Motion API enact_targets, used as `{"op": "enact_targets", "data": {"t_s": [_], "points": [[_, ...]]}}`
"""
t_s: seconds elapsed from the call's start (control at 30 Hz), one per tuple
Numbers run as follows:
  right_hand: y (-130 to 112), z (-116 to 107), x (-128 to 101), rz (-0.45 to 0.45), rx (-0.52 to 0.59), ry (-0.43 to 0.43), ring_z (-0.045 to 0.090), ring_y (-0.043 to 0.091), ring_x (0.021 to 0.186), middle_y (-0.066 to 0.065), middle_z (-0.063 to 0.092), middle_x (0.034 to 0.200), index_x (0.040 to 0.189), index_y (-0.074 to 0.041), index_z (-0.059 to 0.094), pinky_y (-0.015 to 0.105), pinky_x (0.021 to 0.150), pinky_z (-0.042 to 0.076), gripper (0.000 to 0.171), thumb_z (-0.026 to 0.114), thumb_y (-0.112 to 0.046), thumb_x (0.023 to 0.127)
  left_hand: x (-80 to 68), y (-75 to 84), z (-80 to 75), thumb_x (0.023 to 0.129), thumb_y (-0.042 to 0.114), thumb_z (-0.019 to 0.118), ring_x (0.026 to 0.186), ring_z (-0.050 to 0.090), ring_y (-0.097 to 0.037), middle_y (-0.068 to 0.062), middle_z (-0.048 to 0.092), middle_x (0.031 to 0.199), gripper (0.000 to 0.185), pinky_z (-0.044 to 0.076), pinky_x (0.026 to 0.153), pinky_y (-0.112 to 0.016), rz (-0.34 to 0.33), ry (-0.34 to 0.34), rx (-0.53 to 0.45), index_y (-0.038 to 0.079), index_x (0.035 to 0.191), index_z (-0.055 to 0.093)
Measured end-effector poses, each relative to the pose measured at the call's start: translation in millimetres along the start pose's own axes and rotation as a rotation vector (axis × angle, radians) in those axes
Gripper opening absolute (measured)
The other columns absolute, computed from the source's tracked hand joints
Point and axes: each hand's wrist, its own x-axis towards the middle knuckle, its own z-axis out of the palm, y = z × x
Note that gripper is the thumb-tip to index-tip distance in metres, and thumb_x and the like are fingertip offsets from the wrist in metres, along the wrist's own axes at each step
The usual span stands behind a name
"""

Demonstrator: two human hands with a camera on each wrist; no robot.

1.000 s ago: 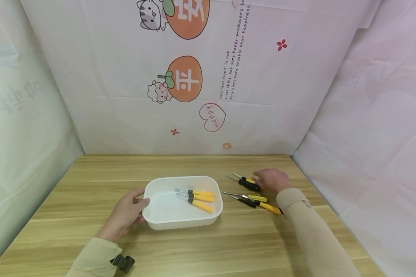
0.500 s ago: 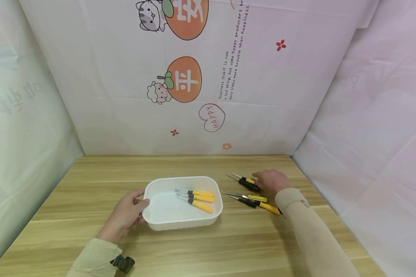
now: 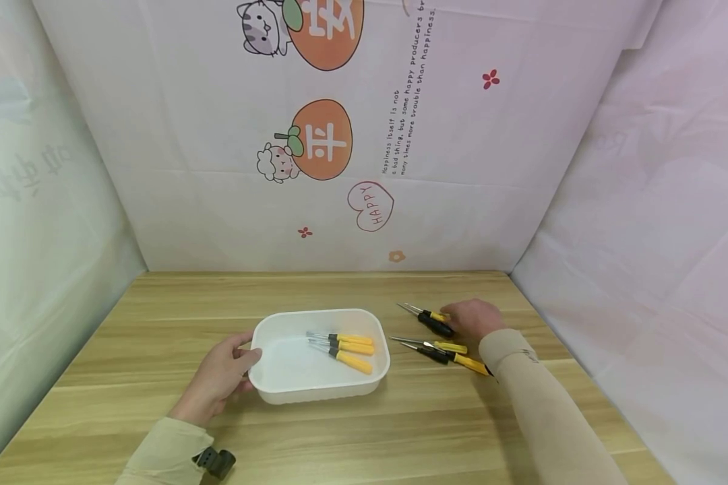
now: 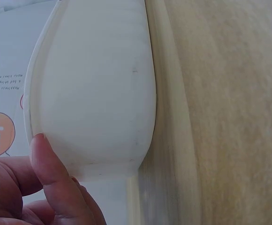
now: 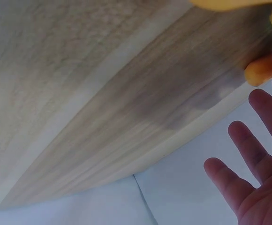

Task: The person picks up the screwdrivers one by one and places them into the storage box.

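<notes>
Now left hand grips white tray; right hand open by black/yellow screwdrivers.

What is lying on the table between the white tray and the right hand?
In the head view, loose screwdrivers lie on the wooden table between the white tray and the right hand; the black-handled pair is at its fingers.

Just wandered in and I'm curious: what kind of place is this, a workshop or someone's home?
Probably a small staged recording booth, not a real workshop: a wooden table boxed in on three sides by cartoon-printed sheeting, with only a white tray and some small screwdrivers laid out.
</notes>
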Motion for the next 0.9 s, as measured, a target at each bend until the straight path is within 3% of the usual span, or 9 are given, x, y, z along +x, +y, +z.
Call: {"op": "enact_targets", "data": {"t_s": [0.47, 0.67, 0.9], "points": [[-5.0, 4.4, 1.0, -0.046, -0.009, 0.063, 0.074, 0.025, 0.099, 0.002, 0.079, 0.111, 0.12, -0.022, 0.079, 0.047, 0.084, 0.062, 0.021, 0.068, -0.028, 0.103, -0.1, 1.2, 0.3, 0.106, 0.014, 0.057, 0.077, 0.063, -0.022, -0.023, 0.057, 0.124, 0.055, 0.059, 0.056, -0.028, 0.004, 0.002, 0.008, 0.004, 0.157, 0.041], [-4.0, 5.6, -0.3, -0.051, -0.017, 0.077, 0.068, 0.015, 0.083, -0.003, 0.078, 0.097, 0.108, -0.023, 0.081, 0.042, 0.074, 0.061, 0.015, 0.066, -0.025, 0.104, 0.0, 1.3, 0.2, 0.106, 0.016, 0.058, 0.078, 0.063, -0.022, -0.023, 0.057, 0.125, 0.056, 0.058, 0.056, -0.027, 0.007, -0.003, 0.008, 0.003, 0.158, 0.04], [-4.1, 2.3, -2.0, -0.045, -0.037, 0.083, 0.073, 0.022, 0.094, 0.001, 0.079, 0.106, 0.114, -0.02, 0.08, 0.046, 0.08, 0.062, 0.017, 0.068, -0.022, 0.103, 1.1, 0.7, -0.5, 0.107, 0.017, 0.058, 0.08, 0.063, -0.021, -0.023, 0.056, 0.125, 0.057, 0.058, 0.056, -0.027, 0.013, -0.008, 0.011, 0.002, 0.158, 0.039]]}}
